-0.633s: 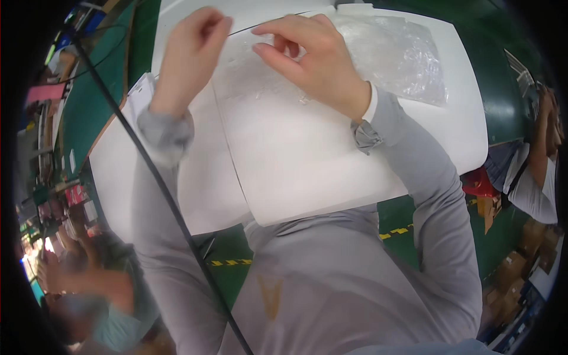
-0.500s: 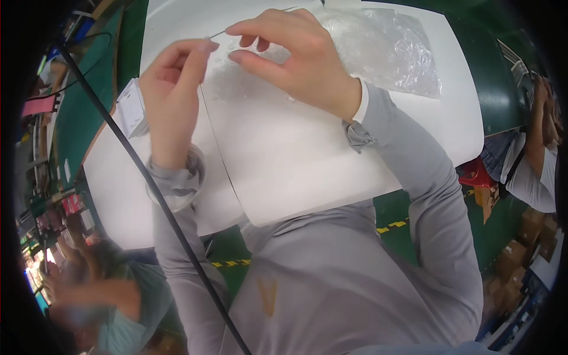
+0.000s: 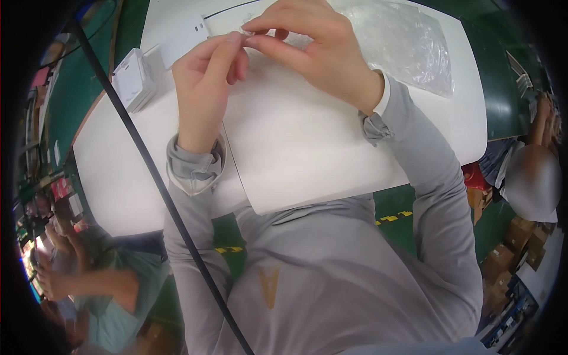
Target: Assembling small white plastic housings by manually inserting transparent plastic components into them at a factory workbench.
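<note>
My left hand (image 3: 207,80) and my right hand (image 3: 322,47) meet fingertip to fingertip above the far part of the white tabletop. Thumb and forefinger of each are pinched together. Whatever lies between them is too small and too covered to make out. Small clear or whitish bits (image 3: 251,18) show just beyond the fingertips. Past my left hand lies a flat white panel (image 3: 184,38) with small dark slots. Left of that hand stands a stack of white square plastic pieces (image 3: 134,80). A clear plastic bag (image 3: 408,50) lies beyond my right hand, its contents unclear.
The white table covering (image 3: 307,160) has a seam near my left wrist. A black rod (image 3: 151,160) crosses the view diagonally, in front of my left sleeve. Co-workers sit at lower left and far right. Cardboard boxes (image 3: 503,257) stand at lower right.
My fingertips, a little apart before, now meet. In the view, both hands sit further right, and the slotted white panel has come out from behind my left hand.
</note>
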`<action>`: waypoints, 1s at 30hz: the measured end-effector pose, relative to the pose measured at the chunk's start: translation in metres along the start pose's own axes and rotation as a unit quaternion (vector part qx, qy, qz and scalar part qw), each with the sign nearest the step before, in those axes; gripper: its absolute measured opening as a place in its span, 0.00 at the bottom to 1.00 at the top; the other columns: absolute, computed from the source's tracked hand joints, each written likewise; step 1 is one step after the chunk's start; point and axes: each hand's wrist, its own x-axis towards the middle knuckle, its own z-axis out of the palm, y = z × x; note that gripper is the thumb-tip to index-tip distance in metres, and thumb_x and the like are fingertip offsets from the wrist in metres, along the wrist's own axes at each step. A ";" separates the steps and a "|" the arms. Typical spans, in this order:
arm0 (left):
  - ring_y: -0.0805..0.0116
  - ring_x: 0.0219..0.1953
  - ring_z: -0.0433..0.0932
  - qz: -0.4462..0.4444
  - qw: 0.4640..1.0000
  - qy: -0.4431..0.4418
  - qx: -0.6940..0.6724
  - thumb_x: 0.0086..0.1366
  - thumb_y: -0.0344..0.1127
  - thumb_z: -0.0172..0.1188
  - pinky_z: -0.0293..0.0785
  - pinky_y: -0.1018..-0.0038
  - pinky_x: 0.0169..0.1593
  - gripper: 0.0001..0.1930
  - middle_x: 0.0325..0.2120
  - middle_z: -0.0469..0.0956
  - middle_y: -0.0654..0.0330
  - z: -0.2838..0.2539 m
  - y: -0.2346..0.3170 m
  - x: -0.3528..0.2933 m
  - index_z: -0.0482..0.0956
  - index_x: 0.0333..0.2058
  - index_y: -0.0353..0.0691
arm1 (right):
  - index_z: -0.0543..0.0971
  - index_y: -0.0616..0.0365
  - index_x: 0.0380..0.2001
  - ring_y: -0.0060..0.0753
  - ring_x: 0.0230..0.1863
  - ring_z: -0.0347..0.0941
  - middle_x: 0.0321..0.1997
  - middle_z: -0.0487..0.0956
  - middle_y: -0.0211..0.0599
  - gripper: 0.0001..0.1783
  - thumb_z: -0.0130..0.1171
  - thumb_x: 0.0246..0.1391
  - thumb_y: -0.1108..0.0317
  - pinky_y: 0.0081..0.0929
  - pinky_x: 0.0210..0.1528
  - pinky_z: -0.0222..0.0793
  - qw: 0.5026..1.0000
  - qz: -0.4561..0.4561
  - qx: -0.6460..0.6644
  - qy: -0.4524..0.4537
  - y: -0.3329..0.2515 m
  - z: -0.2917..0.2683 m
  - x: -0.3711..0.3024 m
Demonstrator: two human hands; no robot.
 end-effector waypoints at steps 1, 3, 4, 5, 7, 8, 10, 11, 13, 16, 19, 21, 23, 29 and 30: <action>0.79 0.27 0.68 0.001 1.000 -0.014 -0.002 0.73 0.38 0.60 0.63 0.80 0.32 0.13 0.22 0.75 0.68 -0.002 0.002 0.000 0.85 0.37 0.34 | 0.86 0.58 0.38 0.35 0.36 0.77 0.34 0.80 0.33 0.06 0.67 0.56 0.71 0.30 0.40 0.68 0.999 0.018 0.043 -0.001 0.000 0.001 0.000; 0.79 0.26 0.68 0.004 1.000 -0.029 -0.007 0.73 0.40 0.59 0.62 0.80 0.32 0.14 0.22 0.75 0.68 -0.003 0.002 -0.002 0.85 0.37 0.34 | 0.86 0.60 0.40 0.33 0.36 0.77 0.34 0.80 0.35 0.07 0.67 0.57 0.72 0.27 0.39 0.69 0.988 0.080 0.131 -0.001 -0.002 0.004 -0.005; 0.79 0.26 0.68 -0.001 0.999 -0.021 -0.032 0.73 0.39 0.59 0.62 0.80 0.32 0.13 0.22 0.75 0.68 -0.001 0.001 -0.003 0.85 0.37 0.35 | 0.86 0.61 0.42 0.30 0.36 0.76 0.34 0.79 0.36 0.08 0.67 0.59 0.73 0.24 0.38 0.69 0.965 0.142 0.220 0.000 -0.003 0.005 -0.006; 0.80 0.26 0.68 -0.007 0.998 -0.011 -0.057 0.74 0.39 0.59 0.62 0.80 0.32 0.13 0.22 0.75 0.68 0.000 0.001 -0.004 0.85 0.38 0.35 | 0.86 0.61 0.42 0.30 0.36 0.76 0.34 0.79 0.36 0.08 0.67 0.59 0.73 0.24 0.38 0.69 0.965 0.141 0.221 -0.002 -0.005 0.004 -0.005; 0.80 0.26 0.68 -0.010 0.998 -0.016 -0.052 0.74 0.39 0.58 0.62 0.80 0.32 0.13 0.22 0.75 0.68 -0.001 0.002 -0.005 0.85 0.38 0.35 | 0.86 0.62 0.44 0.27 0.36 0.75 0.35 0.78 0.36 0.10 0.67 0.59 0.73 0.21 0.37 0.70 0.977 0.139 0.157 -0.042 -0.008 -0.001 -0.004; 0.80 0.26 0.68 -0.014 0.999 -0.025 -0.046 0.74 0.39 0.58 0.62 0.80 0.32 0.13 0.22 0.75 0.68 -0.001 0.002 -0.005 0.85 0.38 0.36 | 0.86 0.62 0.44 0.27 0.36 0.75 0.35 0.78 0.36 0.10 0.67 0.59 0.73 0.21 0.37 0.70 0.977 0.137 0.158 -0.043 -0.009 -0.001 -0.004; 0.80 0.26 0.68 -0.015 0.998 -0.024 -0.056 0.73 0.39 0.59 0.62 0.80 0.32 0.12 0.22 0.75 0.69 -0.001 0.002 -0.004 0.85 0.38 0.36 | 0.86 0.62 0.42 0.27 0.35 0.75 0.35 0.78 0.36 0.10 0.68 0.57 0.74 0.21 0.37 0.71 0.973 0.155 0.169 -0.025 -0.012 0.002 -0.005; 0.81 0.26 0.68 -0.018 0.997 -0.027 -0.066 0.73 0.38 0.59 0.62 0.80 0.31 0.12 0.22 0.75 0.69 0.000 0.002 -0.004 0.85 0.38 0.36 | 0.86 0.62 0.42 0.27 0.35 0.75 0.35 0.78 0.36 0.10 0.68 0.57 0.74 0.21 0.37 0.71 0.973 0.154 0.169 -0.026 -0.011 0.002 -0.005; 0.81 0.25 0.68 -0.021 0.997 -0.027 -0.065 0.73 0.38 0.59 0.62 0.80 0.31 0.12 0.22 0.75 0.69 0.001 0.001 -0.003 0.85 0.38 0.36 | 0.86 0.62 0.41 0.27 0.33 0.75 0.34 0.79 0.36 0.10 0.69 0.56 0.74 0.22 0.36 0.71 0.981 0.129 0.142 -0.013 -0.008 0.003 -0.006; 0.81 0.26 0.69 -0.026 0.997 -0.023 -0.073 0.72 0.36 0.60 0.62 0.81 0.31 0.10 0.22 0.76 0.68 0.000 -0.001 -0.005 0.85 0.37 0.36 | 0.87 0.62 0.39 0.26 0.31 0.74 0.31 0.79 0.35 0.08 0.70 0.55 0.74 0.23 0.35 0.70 0.983 0.123 0.136 -0.003 -0.008 0.006 -0.007; 0.81 0.26 0.70 0.115 0.988 0.084 0.058 0.70 0.30 0.63 0.64 0.82 0.31 0.05 0.22 0.77 0.68 -0.008 0.003 -0.007 0.85 0.35 0.36 | 0.87 0.59 0.35 0.24 0.29 0.73 0.29 0.80 0.29 0.07 0.72 0.52 0.74 0.22 0.35 0.68 0.995 0.067 0.074 -0.003 -0.008 0.009 -0.004; 0.81 0.25 0.71 0.338 0.871 0.211 0.287 0.65 0.23 0.66 0.65 0.83 0.30 0.02 0.22 0.77 0.67 -0.031 0.013 -0.001 0.84 0.32 0.35 | 0.87 0.60 0.35 0.24 0.29 0.73 0.29 0.80 0.31 0.07 0.72 0.51 0.76 0.21 0.33 0.68 0.997 0.056 0.051 -0.006 -0.006 0.004 -0.005; 0.80 0.24 0.70 0.344 0.803 0.315 0.370 0.65 0.25 0.67 0.65 0.82 0.30 0.03 0.22 0.77 0.66 -0.069 0.030 0.001 0.84 0.32 0.32 | 0.87 0.62 0.36 0.24 0.29 0.72 0.29 0.79 0.32 0.07 0.72 0.51 0.77 0.20 0.31 0.68 0.998 0.049 0.026 -0.006 -0.002 0.001 -0.007; 0.78 0.25 0.73 0.077 0.767 0.337 0.541 0.67 0.39 0.68 0.67 0.79 0.31 0.14 0.22 0.80 0.63 -0.182 0.035 0.000 0.84 0.31 0.31 | 0.87 0.58 0.35 0.24 0.30 0.72 0.28 0.79 0.29 0.07 0.73 0.51 0.74 0.22 0.36 0.68 0.999 0.025 0.029 -0.028 -0.008 0.006 -0.006; 0.78 0.25 0.74 0.012 0.776 0.291 0.560 0.67 0.42 0.68 0.67 0.79 0.31 0.16 0.22 0.80 0.63 -0.190 0.029 0.003 0.84 0.31 0.31 | 0.87 0.56 0.34 0.24 0.30 0.72 0.28 0.79 0.28 0.07 0.74 0.50 0.73 0.23 0.38 0.67 0.999 0.017 0.020 -0.036 -0.007 0.006 -0.007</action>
